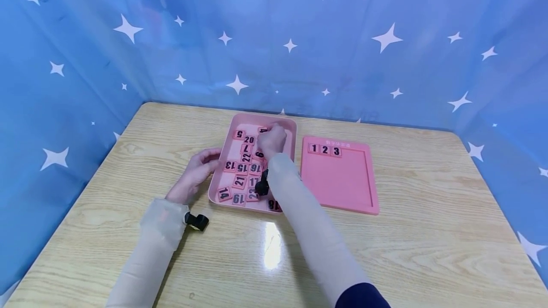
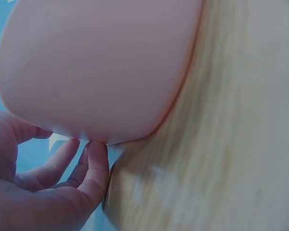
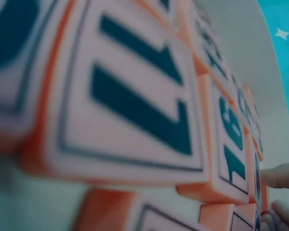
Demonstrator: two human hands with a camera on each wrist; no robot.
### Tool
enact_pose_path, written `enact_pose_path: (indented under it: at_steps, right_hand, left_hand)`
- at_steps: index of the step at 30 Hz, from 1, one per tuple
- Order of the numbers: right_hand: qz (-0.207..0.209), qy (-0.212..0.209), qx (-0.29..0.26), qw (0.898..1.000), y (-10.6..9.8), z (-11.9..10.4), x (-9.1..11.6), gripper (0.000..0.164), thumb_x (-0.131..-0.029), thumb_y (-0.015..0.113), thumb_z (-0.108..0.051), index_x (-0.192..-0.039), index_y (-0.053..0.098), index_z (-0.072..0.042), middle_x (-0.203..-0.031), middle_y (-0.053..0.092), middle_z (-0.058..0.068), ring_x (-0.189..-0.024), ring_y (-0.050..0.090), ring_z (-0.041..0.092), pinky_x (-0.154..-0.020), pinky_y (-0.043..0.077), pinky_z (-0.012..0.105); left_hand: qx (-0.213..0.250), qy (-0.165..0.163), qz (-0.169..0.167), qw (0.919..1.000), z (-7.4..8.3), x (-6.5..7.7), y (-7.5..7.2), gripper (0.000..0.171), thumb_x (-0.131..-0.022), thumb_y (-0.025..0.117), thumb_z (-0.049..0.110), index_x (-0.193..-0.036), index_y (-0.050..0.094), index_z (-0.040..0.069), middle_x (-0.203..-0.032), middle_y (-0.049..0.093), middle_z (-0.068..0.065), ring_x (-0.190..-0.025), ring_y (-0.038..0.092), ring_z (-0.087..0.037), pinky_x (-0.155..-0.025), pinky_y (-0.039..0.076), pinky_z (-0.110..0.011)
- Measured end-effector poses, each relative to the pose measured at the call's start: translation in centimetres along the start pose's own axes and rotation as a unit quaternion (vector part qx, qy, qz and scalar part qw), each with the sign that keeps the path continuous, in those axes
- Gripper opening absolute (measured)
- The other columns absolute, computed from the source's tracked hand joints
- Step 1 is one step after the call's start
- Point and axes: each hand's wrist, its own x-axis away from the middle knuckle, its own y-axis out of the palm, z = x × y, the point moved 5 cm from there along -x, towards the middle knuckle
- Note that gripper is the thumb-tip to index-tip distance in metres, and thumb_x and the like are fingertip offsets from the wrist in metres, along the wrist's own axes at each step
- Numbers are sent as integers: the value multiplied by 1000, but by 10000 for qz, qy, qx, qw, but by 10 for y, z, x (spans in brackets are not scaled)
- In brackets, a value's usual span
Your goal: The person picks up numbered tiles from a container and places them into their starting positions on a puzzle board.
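A pink tray (image 1: 253,209) holds many square number tiles, among them 20 (image 1: 249,140), 13 (image 1: 229,166) and 14 (image 1: 224,194). My left hand (image 1: 194,175) is beside the tray's left side. In the left wrist view its bent fingertips (image 2: 97,151) touch the tray's outer wall (image 2: 101,72). My right hand (image 1: 272,140) reaches into the far part of the tray, fingers bent down at the tile 4 (image 1: 262,130). From the right wrist, thumb and finger (image 3: 282,176) pinch at an orange tile edge, mostly hidden behind nearer tiles.
To the right lies a pink number board (image 1: 336,179) with a raised frame; tiles 1 (image 1: 314,149), 2 (image 1: 325,150) and 3 (image 1: 336,151) sit along its top left. The wooden table (image 1: 428,232) meets a blue star-patterned curtain (image 1: 342,51) at the back and sides.
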Motion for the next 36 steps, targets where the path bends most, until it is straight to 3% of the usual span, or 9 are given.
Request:
enact_pose_path:
  at_steps: [4,11,17,21,24,28,36]
  right_hand:
    - [136,-220,127,9996,-1,0,-2,17,-76,64,-2,-70,49,-8,-63,44,4,-58,48,19,-45,39,27]
    - [180,-294,495,9982,-6,-1,-3,24,-77,64,-1,-68,44,-10,-81,47,6,-79,45,22,-68,41,33]
    - [-75,-191,687,9974,-7,0,-6,24,-82,65,-7,-64,48,-10,-67,49,6,-63,50,20,-49,40,26]
    - [-588,-77,372,9975,-10,1,-7,11,-83,69,-15,-78,61,-9,-70,54,4,-59,53,17,-44,39,24]
    - [-798,-452,204,9956,-19,-5,-6,14,-80,72,-11,-93,68,-9,-80,60,4,-67,53,18,-54,43,27]
    - [-1021,-1016,420,9887,-38,-20,-5,27,-76,73,-9,-104,70,-9,-90,64,4,-78,55,18,-71,47,29]
    - [-1892,-1742,354,9657,-81,-36,-3,36,-77,69,-3,-112,65,-5,-100,60,9,-89,55,21,-73,49,29]
  left_hand:
    - [8,10,-35,10000,0,0,2,47,-87,50,-5,-133,41,-11,-126,47,-28,-99,51,-16,-80,47,-17]
    - [44,12,-54,10000,1,-1,5,47,-86,50,-5,-133,42,-11,-126,47,-28,-102,50,-19,-81,47,-17]
    - [35,-23,-69,10000,1,0,6,47,-86,50,-5,-133,42,-10,-126,47,-27,-103,50,-20,-81,47,-17]
    - [-17,-67,-86,9999,0,1,5,48,-87,50,-3,-134,41,-9,-128,46,-27,-105,49,-22,-82,46,-17]
    - [-28,-110,-81,9999,-1,1,4,48,-88,50,-3,-134,41,-9,-128,46,-27,-105,49,-22,-82,46,-17]
    - [-11,-81,-35,10000,0,1,3,48,-87,51,-3,-133,41,-10,-127,46,-28,-102,50,-20,-81,46,-16]
    - [17,-56,7,10000,1,2,3,48,-86,51,-4,-133,41,-11,-126,47,-28,-97,51,-13,-80,46,-17]
